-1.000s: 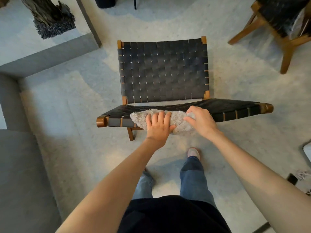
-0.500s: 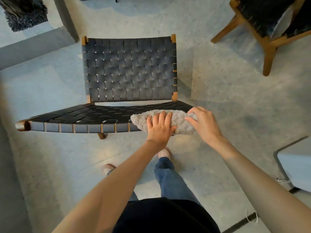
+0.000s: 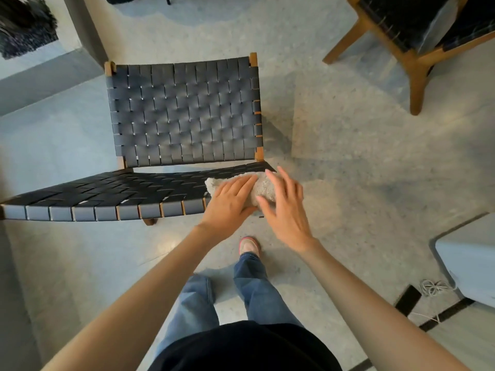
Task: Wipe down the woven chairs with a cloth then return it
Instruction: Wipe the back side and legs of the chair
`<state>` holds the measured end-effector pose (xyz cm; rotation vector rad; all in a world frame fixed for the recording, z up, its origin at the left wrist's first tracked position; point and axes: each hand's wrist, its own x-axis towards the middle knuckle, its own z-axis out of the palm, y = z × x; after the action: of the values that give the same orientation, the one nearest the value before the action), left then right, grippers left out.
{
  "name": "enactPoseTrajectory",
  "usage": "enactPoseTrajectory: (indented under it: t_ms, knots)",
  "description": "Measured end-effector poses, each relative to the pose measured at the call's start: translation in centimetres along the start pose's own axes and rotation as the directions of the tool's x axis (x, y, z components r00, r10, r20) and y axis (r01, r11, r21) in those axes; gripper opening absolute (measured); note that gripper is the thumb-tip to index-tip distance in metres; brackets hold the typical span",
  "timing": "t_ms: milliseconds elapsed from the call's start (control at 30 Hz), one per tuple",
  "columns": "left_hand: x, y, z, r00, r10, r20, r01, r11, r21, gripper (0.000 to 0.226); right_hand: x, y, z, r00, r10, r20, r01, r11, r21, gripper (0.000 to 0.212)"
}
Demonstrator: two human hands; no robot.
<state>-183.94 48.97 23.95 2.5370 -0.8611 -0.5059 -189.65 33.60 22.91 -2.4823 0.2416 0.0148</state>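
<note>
A woven chair point(image 3: 184, 113) with dark straps and a wooden frame stands before me, its backrest top rail nearest me and the seat beyond. A grey fluffy cloth point(image 3: 263, 187) lies on the right end of that top rail. My left hand point(image 3: 230, 203) presses flat on the cloth with straight fingers. My right hand point(image 3: 285, 207) hovers just right of the cloth with fingers spread, its fingertips at the cloth's edge. A second woven chair point(image 3: 417, 36) with a wooden frame stands at the top right.
A grey concrete ledge point(image 3: 40, 81) runs along the left, with a dark shaggy object point(image 3: 24, 28) on it. A pale box point(image 3: 468, 263) sits at the right edge beside a coiled white cable point(image 3: 434, 287). My legs and one shoe point(image 3: 249, 245) are below the chair.
The cloth and both hands have slid to the right end of the rail. My right hand has let go of the cloth and spread open. My left hand now lies flatter.
</note>
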Motion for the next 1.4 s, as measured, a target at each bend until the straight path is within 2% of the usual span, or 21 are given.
enactPoseTrajectory:
  t_ms: [100,200,267,400,567,667,700,733,800,867,967,1067,1133,1200,1300,1400]
  knots:
    - [-1.2,-1.3,-0.2,0.999,-0.044,-0.017,0.045,0.995,0.084,0.063,0.5,-0.3,1.6,0.995,0.052,-0.083,-0.043,0.993,0.106,0.052]
    - [-1.7,-1.9,-0.3,0.987,-0.157,0.018,0.157,0.987,0.017,0.068,1.1,0.6,1.9,0.988,0.071,-0.138,-0.042,0.979,0.202,0.043]
    - [-1.8,-1.6,-0.5,0.985,-0.173,0.018,0.173,0.985,-0.019,0.068,1.3,1.1,2.0,0.984,0.072,-0.162,-0.040,0.981,0.189,0.042]
    - [-0.9,-0.2,-0.5,0.989,-0.147,-0.022,0.146,0.988,-0.051,0.054,1.3,0.4,2.8,0.953,0.139,-0.269,-0.105,0.985,0.139,0.037]
    - [0.4,1.1,-0.3,0.992,-0.120,-0.046,0.115,0.988,-0.102,0.045,1.8,-1.9,3.5,0.853,0.366,-0.371,-0.260,0.916,0.306,0.018]
    - [0.4,0.7,-0.3,0.992,-0.117,-0.052,0.113,0.990,-0.082,0.045,2.7,-2.4,3.3,0.775,0.556,-0.300,-0.435,0.814,0.384,0.021]
    - [0.2,0.5,-0.3,0.992,-0.120,-0.049,0.117,0.991,-0.067,0.046,2.9,-2.3,3.1,0.784,0.550,-0.288,-0.442,0.821,0.363,0.020]
    - [0.1,0.3,-0.3,0.991,-0.124,-0.042,0.122,0.991,-0.055,0.046,2.9,-1.9,2.9,0.826,0.484,-0.290,-0.393,0.862,0.321,0.020]
    - [-0.1,-0.1,-0.2,0.991,-0.135,-0.022,0.134,0.990,-0.040,0.048,2.7,-0.8,2.3,0.927,0.253,-0.276,-0.202,0.959,0.199,0.019]
    - [-0.2,-0.3,0.0,0.991,-0.131,-0.026,0.131,0.991,-0.027,0.049,2.5,0.5,1.5,0.982,0.047,-0.184,-0.030,0.995,0.096,0.022]
    - [-0.6,-0.4,0.3,0.994,-0.090,-0.066,0.091,0.996,0.008,0.048,2.8,2.6,0.4,0.964,-0.261,-0.051,0.258,0.964,-0.058,0.033]
    - [-1.1,-0.6,0.8,0.995,-0.050,-0.091,0.055,0.997,0.058,0.051,3.5,3.9,-0.1,0.902,-0.430,0.033,0.431,0.898,-0.083,0.042]
    - [-1.2,-0.7,0.8,0.995,-0.042,-0.096,0.049,0.996,0.071,0.053,3.5,4.0,0.0,0.893,-0.449,0.003,0.445,0.884,-0.141,0.038]
    - [-1.2,-0.5,0.6,0.994,-0.061,-0.088,0.066,0.996,0.061,0.053,3.0,3.4,0.4,0.919,-0.392,-0.051,0.375,0.906,-0.198,0.032]
    - [-1.1,-0.2,0.2,0.989,-0.122,-0.086,0.122,0.993,0.000,0.047,2.5,1.6,1.0,0.979,-0.179,-0.098,0.156,0.965,-0.211,0.025]
    - [-1.1,0.0,-0.5,0.981,-0.157,-0.111,0.154,0.987,-0.037,0.040,2.8,-0.6,-0.1,0.996,0.079,0.032,-0.073,0.982,-0.173,0.033]
